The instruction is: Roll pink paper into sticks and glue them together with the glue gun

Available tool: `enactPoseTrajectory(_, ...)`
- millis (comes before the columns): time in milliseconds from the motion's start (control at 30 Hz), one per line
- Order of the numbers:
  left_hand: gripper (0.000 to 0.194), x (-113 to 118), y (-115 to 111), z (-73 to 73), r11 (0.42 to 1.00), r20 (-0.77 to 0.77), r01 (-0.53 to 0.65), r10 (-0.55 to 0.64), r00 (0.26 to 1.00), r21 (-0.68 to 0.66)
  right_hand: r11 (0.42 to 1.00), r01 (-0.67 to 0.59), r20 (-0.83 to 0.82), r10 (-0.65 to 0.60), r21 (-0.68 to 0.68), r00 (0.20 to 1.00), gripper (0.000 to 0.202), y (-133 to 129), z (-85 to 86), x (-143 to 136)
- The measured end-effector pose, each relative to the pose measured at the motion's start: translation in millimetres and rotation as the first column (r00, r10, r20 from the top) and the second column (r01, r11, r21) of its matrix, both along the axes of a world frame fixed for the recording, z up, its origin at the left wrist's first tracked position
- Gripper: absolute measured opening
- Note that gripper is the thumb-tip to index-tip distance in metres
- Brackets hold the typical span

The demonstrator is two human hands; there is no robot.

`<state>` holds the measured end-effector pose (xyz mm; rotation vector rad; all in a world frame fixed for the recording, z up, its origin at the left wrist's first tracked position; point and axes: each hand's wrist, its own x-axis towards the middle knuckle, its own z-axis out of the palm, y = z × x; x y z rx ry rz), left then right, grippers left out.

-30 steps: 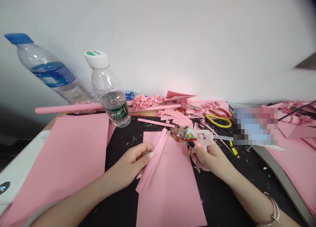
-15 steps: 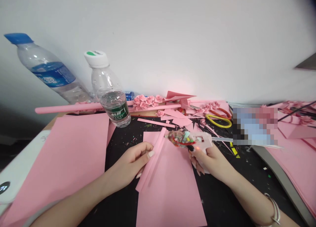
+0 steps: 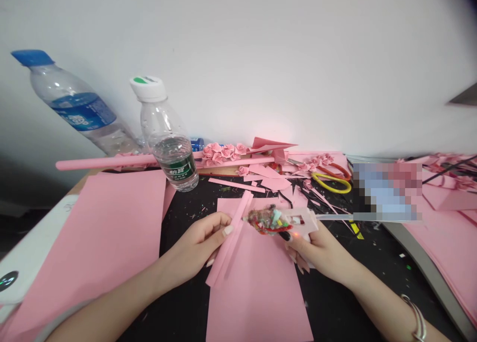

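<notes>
My left hand (image 3: 210, 238) is closed on a rolled edge of pink paper (image 3: 230, 240), thumb on top of the roll. That roll slants across a flat pink sheet (image 3: 261, 297) on the black work surface. In my right hand (image 3: 313, 247) is a glue gun (image 3: 298, 220), its front crusted with glue and coloured scraps. The gun's nozzle points left and sits at the roll's right edge, right of my left fingers. A clear glue stick (image 3: 333, 217) extends from its rear.
A green-labelled bottle (image 3: 173, 158) stands behind my left hand, with a blue-capped bottle (image 3: 82, 108) further left. Paper roses (image 3: 223, 152), scraps and yellow-handled scissors (image 3: 331, 183) lie along the wall. More pink sheets (image 3: 112, 223) lie at left; a blurred patch covers something at right.
The glue gun has moved left and slightly down, bringing its nozzle to the middle of the roll. My left hand keeps its hold on the paper.
</notes>
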<state>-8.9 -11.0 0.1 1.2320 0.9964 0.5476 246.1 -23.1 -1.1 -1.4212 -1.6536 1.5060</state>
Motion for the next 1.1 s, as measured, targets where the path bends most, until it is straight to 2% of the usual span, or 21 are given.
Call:
enactPoseTrajectory(333,0.028,0.8,0.7,-2.0,1.0,0.026,-0.009,0.009,1.0,-0.005,0.991,-0.12,-0.005,0.121,0.05,0.993,0.028,-2.7,5.7,-4.7)
enactPoseTrajectory(667,0.028,0.1,0.1,-3.2,0.999,-0.011,-0.018,0.018,1.0,0.027,0.982,-0.188,-0.02,0.188,0.001,0.982,0.026,-6.0,6.1,-5.9)
enactPoseTrajectory(900,0.027,-0.5,0.0,-3.6,0.998,-0.045,-0.007,0.01,0.999,0.056,0.956,-0.276,0.03,0.274,0.105,0.961,0.021,-3.8,10.8,-8.5)
enactPoseTrajectory(1100,0.026,-0.4,1.5,-3.2,0.998,-0.03,-0.024,0.025,0.999,0.05,0.934,-0.336,0.035,0.334,0.124,0.942,0.02,-3.4,16.0,-10.8)
